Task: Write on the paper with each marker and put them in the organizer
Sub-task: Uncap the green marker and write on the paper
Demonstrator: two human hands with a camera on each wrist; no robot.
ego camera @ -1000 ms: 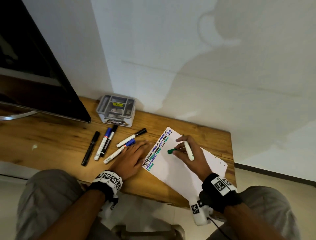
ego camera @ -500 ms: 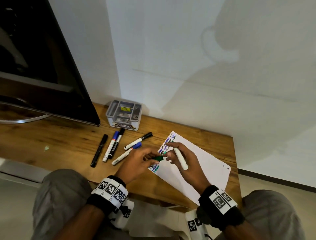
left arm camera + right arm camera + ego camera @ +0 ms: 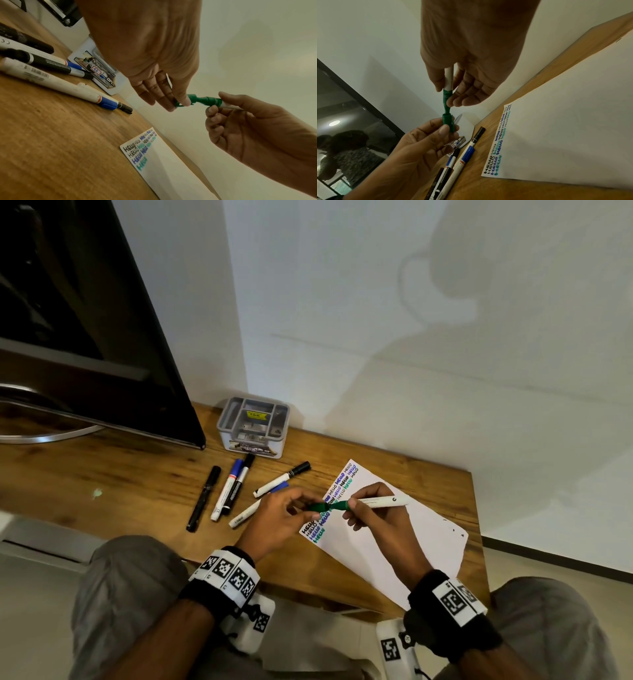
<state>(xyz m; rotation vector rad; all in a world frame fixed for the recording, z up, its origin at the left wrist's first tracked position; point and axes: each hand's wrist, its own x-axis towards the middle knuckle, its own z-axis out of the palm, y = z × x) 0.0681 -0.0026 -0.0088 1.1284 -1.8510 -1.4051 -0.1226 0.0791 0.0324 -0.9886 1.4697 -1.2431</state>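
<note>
Above the paper, the right hand grips a green marker by its white barrel; the left hand pinches its cap at the tip. Likely light, rigid, smooth (barrel gives the surest hold). The organizer sits near the wall.

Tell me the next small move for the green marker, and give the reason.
Probably pull the cap fully clear of the green marker. The left hand pinches the cap, the right hand grips the barrel, and the tip sits right at the cap's mouth above the paper. It could equally be a recapping; one moment cannot tell.
</note>
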